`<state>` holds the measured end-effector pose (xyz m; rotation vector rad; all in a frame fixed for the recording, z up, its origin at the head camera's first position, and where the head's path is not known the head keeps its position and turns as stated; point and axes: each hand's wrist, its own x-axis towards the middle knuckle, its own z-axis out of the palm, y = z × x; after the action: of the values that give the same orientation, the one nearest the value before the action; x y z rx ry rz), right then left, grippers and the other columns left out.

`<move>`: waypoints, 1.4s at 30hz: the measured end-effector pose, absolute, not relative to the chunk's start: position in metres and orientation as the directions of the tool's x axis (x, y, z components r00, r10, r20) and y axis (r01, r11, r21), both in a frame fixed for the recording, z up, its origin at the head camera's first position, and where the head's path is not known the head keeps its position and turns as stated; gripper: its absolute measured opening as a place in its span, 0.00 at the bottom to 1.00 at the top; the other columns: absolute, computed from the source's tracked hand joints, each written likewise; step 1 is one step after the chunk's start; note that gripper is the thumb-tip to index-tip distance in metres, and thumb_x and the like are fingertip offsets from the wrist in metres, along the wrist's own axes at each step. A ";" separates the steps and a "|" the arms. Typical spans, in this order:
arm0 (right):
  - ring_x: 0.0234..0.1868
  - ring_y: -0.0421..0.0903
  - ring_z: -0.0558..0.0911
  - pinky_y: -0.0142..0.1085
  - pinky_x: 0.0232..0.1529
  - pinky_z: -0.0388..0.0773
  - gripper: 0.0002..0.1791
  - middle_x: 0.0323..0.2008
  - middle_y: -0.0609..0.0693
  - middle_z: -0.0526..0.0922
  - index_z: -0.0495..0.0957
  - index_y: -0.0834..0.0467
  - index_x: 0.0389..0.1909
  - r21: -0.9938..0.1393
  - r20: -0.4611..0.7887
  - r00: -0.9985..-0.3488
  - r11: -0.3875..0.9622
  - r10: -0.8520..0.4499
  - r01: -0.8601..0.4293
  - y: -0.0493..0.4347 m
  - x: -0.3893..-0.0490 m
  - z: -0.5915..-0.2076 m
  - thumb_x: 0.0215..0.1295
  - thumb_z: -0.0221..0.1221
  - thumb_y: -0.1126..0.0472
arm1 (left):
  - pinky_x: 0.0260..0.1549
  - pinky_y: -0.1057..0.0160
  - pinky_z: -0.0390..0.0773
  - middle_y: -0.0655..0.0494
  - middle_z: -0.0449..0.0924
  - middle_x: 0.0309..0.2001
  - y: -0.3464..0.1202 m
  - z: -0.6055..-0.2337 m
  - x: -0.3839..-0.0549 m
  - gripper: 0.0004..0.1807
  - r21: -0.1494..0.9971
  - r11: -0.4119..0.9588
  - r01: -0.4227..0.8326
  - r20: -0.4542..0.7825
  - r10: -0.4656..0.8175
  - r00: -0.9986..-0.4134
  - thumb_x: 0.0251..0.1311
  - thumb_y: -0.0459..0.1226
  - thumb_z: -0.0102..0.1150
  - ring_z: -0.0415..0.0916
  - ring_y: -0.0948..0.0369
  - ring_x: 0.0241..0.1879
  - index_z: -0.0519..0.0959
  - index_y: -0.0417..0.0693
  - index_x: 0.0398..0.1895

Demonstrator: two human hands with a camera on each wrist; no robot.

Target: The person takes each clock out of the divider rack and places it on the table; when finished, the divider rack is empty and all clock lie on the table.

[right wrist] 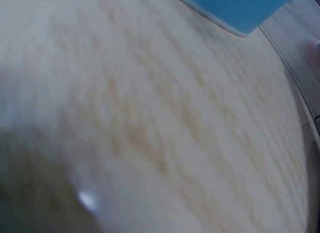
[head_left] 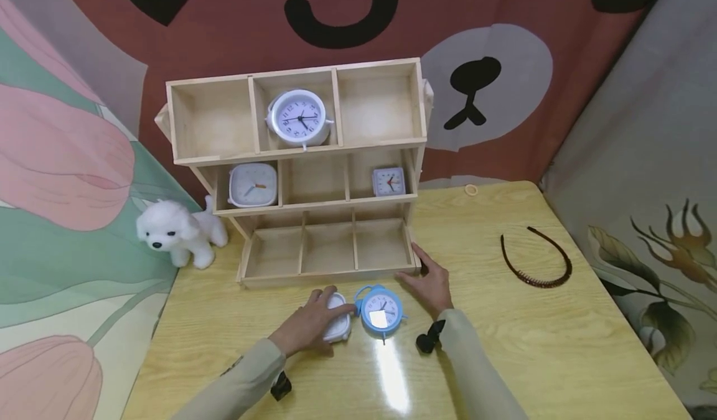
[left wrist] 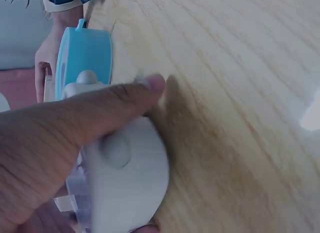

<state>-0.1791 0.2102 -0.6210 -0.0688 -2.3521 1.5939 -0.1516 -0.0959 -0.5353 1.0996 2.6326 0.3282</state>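
Note:
My left hand (head_left: 308, 325) grips a white alarm clock (head_left: 338, 320) at the table's front. In the left wrist view its thumb lies across the white clock (left wrist: 132, 178). Just right of it stands a round light-blue alarm clock (head_left: 382, 312), close to my left fingertips. My right hand (head_left: 430, 283) touches the lower right corner of the wooden shelf (head_left: 330, 277), index finger and thumb spread. In the right wrist view only a fingertip (right wrist: 313, 52) of it shows, by the shelf, with the blue clock (right wrist: 235, 10) at the top.
On the shelf sit a round white clock (head_left: 299, 118) in the top middle, a squarish white clock (head_left: 253, 185) at middle left and a small square clock (head_left: 389, 182) at middle right. A white toy dog (head_left: 173, 230) stands left; a headband (head_left: 540, 277) lies right.

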 end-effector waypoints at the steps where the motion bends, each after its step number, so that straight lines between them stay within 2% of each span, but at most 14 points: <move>1: 0.64 0.58 0.74 0.43 0.59 0.74 0.45 0.66 0.61 0.70 0.68 0.44 0.67 -0.916 0.216 -0.955 0.380 0.203 -0.127 0.210 -0.179 -0.621 0.44 0.76 0.52 | 0.38 0.46 0.83 0.38 0.56 0.68 -0.096 -0.533 -0.152 0.55 0.313 0.684 0.659 -0.154 0.721 -0.676 0.24 0.47 0.83 0.63 0.39 0.61 0.67 0.69 0.67; 5: 0.63 0.58 0.75 0.43 0.58 0.74 0.45 0.65 0.62 0.71 0.69 0.45 0.67 -0.916 0.222 -0.954 0.379 0.202 -0.133 0.210 -0.180 -0.620 0.44 0.76 0.52 | 0.35 0.46 0.83 0.36 0.52 0.71 -0.097 -0.519 -0.154 0.59 0.318 0.680 0.660 -0.127 0.721 -0.682 0.22 0.51 0.83 0.58 0.34 0.64 0.65 0.68 0.68; 7: 0.62 0.58 0.75 0.43 0.57 0.75 0.45 0.65 0.62 0.72 0.69 0.45 0.67 -0.915 0.224 -0.953 0.380 0.204 -0.134 0.210 -0.180 -0.620 0.44 0.76 0.52 | 0.34 0.42 0.82 0.36 0.51 0.71 -0.095 -0.506 -0.154 0.59 0.290 0.674 0.679 -0.102 0.728 -0.678 0.24 0.53 0.82 0.57 0.32 0.66 0.64 0.68 0.70; 10: 0.63 0.58 0.75 0.42 0.57 0.75 0.45 0.65 0.62 0.72 0.69 0.45 0.67 -0.919 0.221 -0.954 0.371 0.205 -0.133 0.210 -0.180 -0.620 0.44 0.76 0.52 | 0.38 0.38 0.80 0.36 0.54 0.70 -0.086 -0.480 -0.156 0.57 0.232 0.634 0.738 -0.001 0.759 -0.651 0.28 0.59 0.77 0.57 0.33 0.66 0.64 0.66 0.70; 12: 0.63 0.58 0.75 0.41 0.57 0.75 0.45 0.65 0.61 0.71 0.69 0.44 0.67 -0.923 0.213 -0.955 0.362 0.207 -0.128 0.211 -0.179 -0.620 0.43 0.76 0.51 | 0.45 0.35 0.77 0.35 0.55 0.70 -0.076 -0.456 -0.159 0.56 0.183 0.601 0.778 0.077 0.781 -0.620 0.31 0.63 0.73 0.58 0.33 0.66 0.63 0.65 0.71; 15: 0.62 0.57 0.75 0.40 0.57 0.75 0.45 0.65 0.60 0.71 0.69 0.41 0.67 -0.923 0.203 -0.955 0.368 0.216 -0.112 0.214 -0.181 -0.619 0.43 0.75 0.48 | 0.52 0.38 0.75 0.35 0.57 0.69 -0.056 -0.419 -0.170 0.50 0.144 0.569 0.809 0.204 0.783 -0.587 0.39 0.63 0.69 0.60 0.35 0.66 0.66 0.61 0.70; 17: 0.62 0.56 0.76 0.40 0.57 0.75 0.45 0.65 0.60 0.72 0.68 0.40 0.66 -0.925 0.187 -0.957 0.369 0.223 -0.095 0.215 -0.181 -0.618 0.42 0.75 0.47 | 0.53 0.38 0.74 0.34 0.56 0.69 -0.042 -0.395 -0.178 0.46 0.164 0.576 0.801 0.247 0.762 -0.599 0.45 0.59 0.69 0.60 0.34 0.65 0.65 0.60 0.70; 21: 0.61 0.55 0.77 0.39 0.56 0.76 0.45 0.65 0.59 0.72 0.68 0.37 0.66 -0.929 0.159 -0.961 0.363 0.226 -0.069 0.214 -0.179 -0.620 0.42 0.75 0.47 | 0.49 0.41 0.77 0.34 0.53 0.71 -0.016 -0.358 -0.195 0.41 0.254 0.609 0.751 0.283 0.696 -0.660 0.55 0.53 0.66 0.60 0.35 0.66 0.63 0.59 0.72; 25: 0.60 0.54 0.78 0.39 0.56 0.77 0.45 0.64 0.60 0.74 0.68 0.38 0.66 -0.927 0.182 -0.959 0.363 0.215 -0.095 0.212 -0.180 -0.624 0.43 0.76 0.49 | 0.50 0.41 0.77 0.36 0.50 0.72 0.012 -0.337 -0.211 0.38 0.287 0.621 0.729 0.262 0.681 -0.684 0.61 0.53 0.60 0.59 0.36 0.67 0.59 0.59 0.73; 29: 0.59 0.54 0.78 0.39 0.56 0.76 0.44 0.63 0.59 0.75 0.70 0.39 0.65 -0.927 0.210 -0.951 0.357 0.228 -0.119 0.212 -0.180 -0.624 0.42 0.76 0.51 | 0.52 0.39 0.75 0.37 0.51 0.73 0.038 -0.339 -0.234 0.33 0.301 0.650 0.698 0.191 0.676 -0.712 0.67 0.51 0.52 0.57 0.34 0.67 0.59 0.55 0.73; 32: 0.61 0.54 0.77 0.39 0.57 0.75 0.44 0.64 0.59 0.73 0.70 0.39 0.65 -0.931 0.199 -0.954 0.347 0.226 -0.112 0.212 -0.179 -0.622 0.42 0.76 0.51 | 0.51 0.39 0.76 0.38 0.62 0.68 0.052 -0.346 -0.254 0.29 0.305 0.705 0.641 0.156 0.627 -0.763 0.67 0.47 0.52 0.63 0.37 0.64 0.64 0.50 0.70; 36: 0.63 0.55 0.75 0.40 0.58 0.74 0.45 0.66 0.58 0.71 0.69 0.40 0.66 -0.934 0.179 -0.960 0.344 0.213 -0.098 0.212 -0.177 -0.620 0.43 0.76 0.51 | 0.52 0.40 0.74 0.43 0.75 0.58 0.066 -0.355 -0.276 0.30 0.281 0.781 0.557 0.127 0.545 -0.829 0.63 0.46 0.56 0.68 0.43 0.60 0.67 0.45 0.67; 39: 0.63 0.55 0.75 0.40 0.58 0.75 0.45 0.66 0.58 0.71 0.69 0.40 0.66 -0.934 0.179 -0.960 0.344 0.216 -0.097 0.212 -0.176 -0.621 0.42 0.76 0.52 | 0.57 0.38 0.69 0.41 0.70 0.63 0.077 -0.359 -0.286 0.35 0.251 0.838 0.485 0.049 0.490 -0.871 0.62 0.50 0.57 0.64 0.42 0.64 0.63 0.46 0.70; 42: 0.62 0.54 0.75 0.39 0.57 0.75 0.45 0.66 0.58 0.71 0.70 0.41 0.66 -0.934 0.188 -0.959 0.340 0.213 -0.108 0.212 -0.176 -0.621 0.42 0.76 0.51 | 0.57 0.40 0.70 0.40 0.68 0.64 0.088 -0.360 -0.291 0.34 0.195 0.886 0.422 -0.003 0.430 -0.903 0.61 0.52 0.56 0.64 0.44 0.65 0.66 0.47 0.67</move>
<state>-0.1762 0.2121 -0.6210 -0.0934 -2.3301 1.6577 -0.2914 0.0881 -0.3603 0.6793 3.0058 0.2943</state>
